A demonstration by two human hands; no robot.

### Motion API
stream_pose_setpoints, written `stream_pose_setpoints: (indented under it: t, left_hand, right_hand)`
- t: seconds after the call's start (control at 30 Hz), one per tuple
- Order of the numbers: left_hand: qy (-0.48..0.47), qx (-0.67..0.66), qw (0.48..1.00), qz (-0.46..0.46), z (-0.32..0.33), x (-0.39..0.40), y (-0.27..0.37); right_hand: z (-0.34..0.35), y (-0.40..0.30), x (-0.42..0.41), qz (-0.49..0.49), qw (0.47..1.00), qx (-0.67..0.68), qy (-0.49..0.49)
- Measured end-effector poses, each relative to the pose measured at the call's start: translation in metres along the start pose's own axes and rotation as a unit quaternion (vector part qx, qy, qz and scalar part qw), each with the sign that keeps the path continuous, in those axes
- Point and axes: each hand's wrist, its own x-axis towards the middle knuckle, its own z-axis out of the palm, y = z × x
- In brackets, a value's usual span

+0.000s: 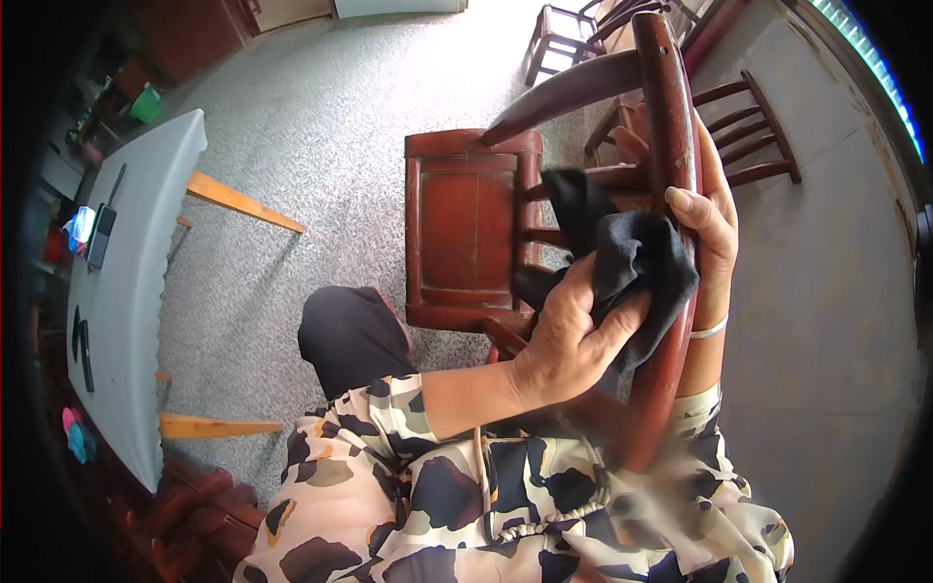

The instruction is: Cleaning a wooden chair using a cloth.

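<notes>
A red-brown wooden chair stands close before me, its panelled seat [466, 233] left of its backrest. The worn top rail [667, 109] of the backrest runs lengthwise up the view. My left hand [568, 335] grips a crumpled black cloth [641, 255] and presses it against this rail. Part of the cloth hangs down among the back slats [547, 237], hiding some of them. From the right side, my right hand [711, 211] clasps the rail, thumb on the near face and fingers partly hidden behind it.
At left is a table with a pale cover [138, 291], a phone-like black device [102, 226] on it and wooden legs [244, 202] angled outward. More wooden chairs [751, 131] stand near the wall [816, 306] at right. A green container [146, 103] is at far left.
</notes>
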Motion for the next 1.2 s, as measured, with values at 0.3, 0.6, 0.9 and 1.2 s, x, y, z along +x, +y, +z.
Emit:
stream_pose_setpoints:
  t: [0.3, 0.6, 0.9, 1.2]
  left_hand:
    - [0.152, 0.264, 0.899, -0.315, -0.064, -0.001, -0.152]
    - [0.173, -0.062, 0.938, -0.294, -0.072, 0.016, -0.112]
    - [0.155, 0.222, 0.92, 0.283, -0.023, 0.165, 0.035]
    - [0.358, 0.191, 0.888, -0.216, -0.154, 0.164, -0.117]
  right_hand:
    - [-0.004, -0.005, -0.001, -0.032, 0.999, -0.006, 0.009]
    - [-0.002, -0.003, 0.0, 0.016, 1.0, 0.008, 0.0]
    - [-0.003, 0.002, 0.001, 0.002, 0.999, -0.011, -0.039]
    - [-0.016, -0.007, -0.007, 0.006, 0.997, -0.047, -0.061]
